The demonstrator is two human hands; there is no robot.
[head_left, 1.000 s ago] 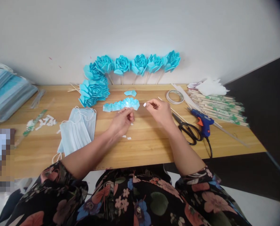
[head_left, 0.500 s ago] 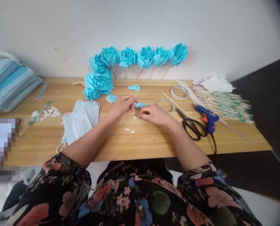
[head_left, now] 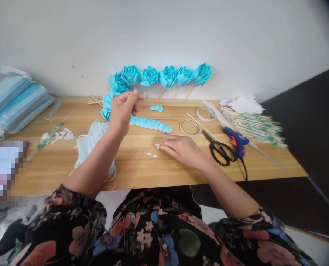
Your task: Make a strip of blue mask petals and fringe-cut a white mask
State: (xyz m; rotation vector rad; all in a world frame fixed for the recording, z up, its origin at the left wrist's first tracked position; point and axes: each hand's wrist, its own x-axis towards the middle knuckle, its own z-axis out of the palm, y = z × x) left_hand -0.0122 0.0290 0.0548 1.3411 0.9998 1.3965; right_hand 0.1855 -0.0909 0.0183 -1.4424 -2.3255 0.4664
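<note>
My left hand (head_left: pixel 124 111) is raised over the table in front of the blue flowers, its fingers curled and thumb and forefinger pinched together. What it holds, if anything, is too small to make out. Beneath and right of it lies a row of overlapping blue petals (head_left: pixel 151 124), partly hidden by that hand. My right hand (head_left: pixel 183 150) rests low over the wood, fingers pressed together. Its fingertips are at a small white paper piece (head_left: pixel 157 146); I cannot tell whether they grip it. Two more white bits (head_left: pixel 148 153) lie just left.
Blue flowers on sticks (head_left: pixel 168 77) lean along the wall. Tape rolls (head_left: pixel 190 128), black scissors (head_left: pixel 222 153), a blue glue gun (head_left: pixel 237 142) and wrapped chopsticks (head_left: pixel 260 127) lie right. Face masks (head_left: pixel 91 142), white scraps (head_left: pixel 64 135) and a mask stack (head_left: pixel 17 103) are left.
My left hand has moved up and left, off the petal row, which now shows more fully. My right hand has come down nearer the white pieces. The view has shifted slightly.
</note>
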